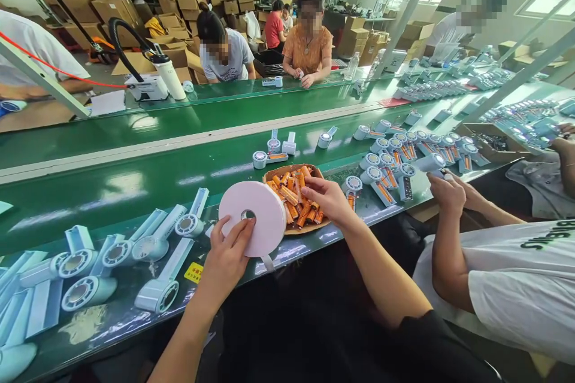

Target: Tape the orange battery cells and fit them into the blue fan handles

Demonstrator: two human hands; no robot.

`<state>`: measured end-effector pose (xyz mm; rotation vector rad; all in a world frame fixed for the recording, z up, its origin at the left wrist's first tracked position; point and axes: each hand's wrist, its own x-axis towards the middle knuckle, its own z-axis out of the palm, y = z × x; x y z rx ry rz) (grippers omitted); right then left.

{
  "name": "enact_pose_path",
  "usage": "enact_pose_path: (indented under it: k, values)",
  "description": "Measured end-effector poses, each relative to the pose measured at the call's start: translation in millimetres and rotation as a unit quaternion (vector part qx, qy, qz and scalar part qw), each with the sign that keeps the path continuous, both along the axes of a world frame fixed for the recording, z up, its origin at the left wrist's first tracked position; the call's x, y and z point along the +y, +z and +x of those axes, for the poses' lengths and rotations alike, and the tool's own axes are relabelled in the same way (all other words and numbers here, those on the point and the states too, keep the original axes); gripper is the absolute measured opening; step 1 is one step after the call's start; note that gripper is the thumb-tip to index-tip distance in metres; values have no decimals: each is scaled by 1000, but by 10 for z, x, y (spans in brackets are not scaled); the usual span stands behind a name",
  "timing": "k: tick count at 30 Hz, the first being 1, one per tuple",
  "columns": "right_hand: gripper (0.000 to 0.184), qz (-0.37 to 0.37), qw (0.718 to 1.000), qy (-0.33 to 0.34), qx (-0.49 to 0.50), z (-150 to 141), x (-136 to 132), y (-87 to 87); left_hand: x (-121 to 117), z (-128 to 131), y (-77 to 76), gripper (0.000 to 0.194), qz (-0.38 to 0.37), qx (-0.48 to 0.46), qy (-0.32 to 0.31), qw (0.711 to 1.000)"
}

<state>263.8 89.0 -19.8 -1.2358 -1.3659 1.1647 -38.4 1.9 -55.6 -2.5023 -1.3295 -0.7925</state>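
A white tape roll (265,215) stands on edge in my left hand (229,251), whose fingers are closed on it at the centre hole. A short end of tape hangs from its underside. Over a cardboard tray (308,231) of orange batteries (291,196) is my right hand (330,198). Its thumb and forefinger pinch at a battery among the pile, with the grip partly covered by the fingers. The roll hides the tray's left side. Left of my left hand lie light blue fan housings (164,278) with open handles.
More fan housings with orange batteries (386,170) crowd the bench on the right, beside a co-worker's hands (449,191). Several housings (274,146) sit on the green conveyor belt (112,182). A yellow label (193,272) lies near the front edge. Other people work across the belt.
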Motion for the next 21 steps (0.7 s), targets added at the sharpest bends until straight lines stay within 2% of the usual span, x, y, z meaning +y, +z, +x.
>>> enact_pose_path:
  k: [1, 3, 7, 11, 13, 15, 17, 19, 21]
  values:
    - [55, -7, 999, 18, 37, 24, -84, 47, -8, -7, 12, 74, -6, 9, 0, 1000]
    - [56, -20, 998, 50, 44, 49, -215, 154, -20, -5, 43, 74, -15, 24, -7, 1000]
    - [46, -11, 996, 72, -42, 60, -308, 320, -31, 34, 96, 80, -24, 43, -26, 998]
    - [28, -9, 984, 116, -135, 118, -261, 413, -9, 14, 144, 79, -18, 72, -30, 997]
    - [23, -37, 977, 163, -132, 130, -247, 436, 18, -20, 193, 76, -5, 89, -36, 995]
    - [28, -71, 973, 199, -88, 75, -280, 400, 29, -34, 245, 76, 7, 99, -36, 994]
    - [37, -78, 983, 167, -8, -56, -359, 284, -9, 10, 268, 76, 11, 92, -17, 996]
    - [48, -44, 994, 41, 87, -195, -434, 129, -112, 129, 229, 75, 2, 71, 12, 997]
    - [50, -1, 984, -96, 149, -219, -421, 34, -246, 302, 130, 75, -17, 47, 26, 998]
